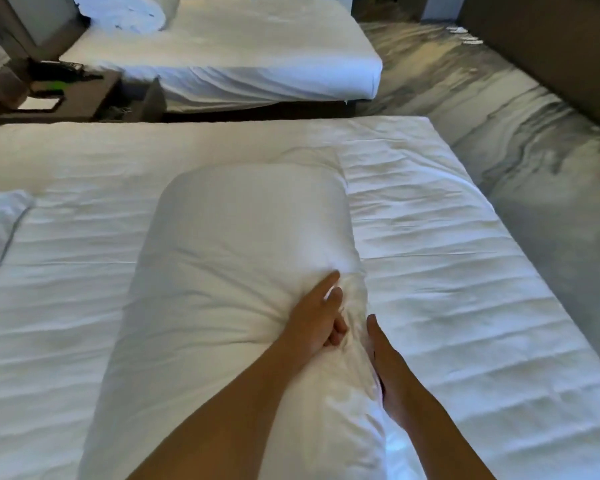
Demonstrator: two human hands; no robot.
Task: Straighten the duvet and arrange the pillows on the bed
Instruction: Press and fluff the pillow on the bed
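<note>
A bulky white folded duvet (243, 265) lies lengthwise on the near bed (447, 306), reaching from mid-bed toward me. My left hand (321, 318) is on top of its right side, gripping a bunched fold, with the thumb and forefinger stretched forward. My right hand (385, 372) holds the duvet's right edge from the side. Its thumb points forward along the fabric and its fingers are hidden under the fold. At the far left edge lies the corner of another white bedding piece with grey piping (4, 220).
The near bed's mattress cover is wrinkled. A second white bed (257, 53) with a rolled duvet (125, 12) stands beyond. Between the beds at left is a dark nightstand (73, 95) with a phone. Grey patterned carpet (534, 168) runs along the right.
</note>
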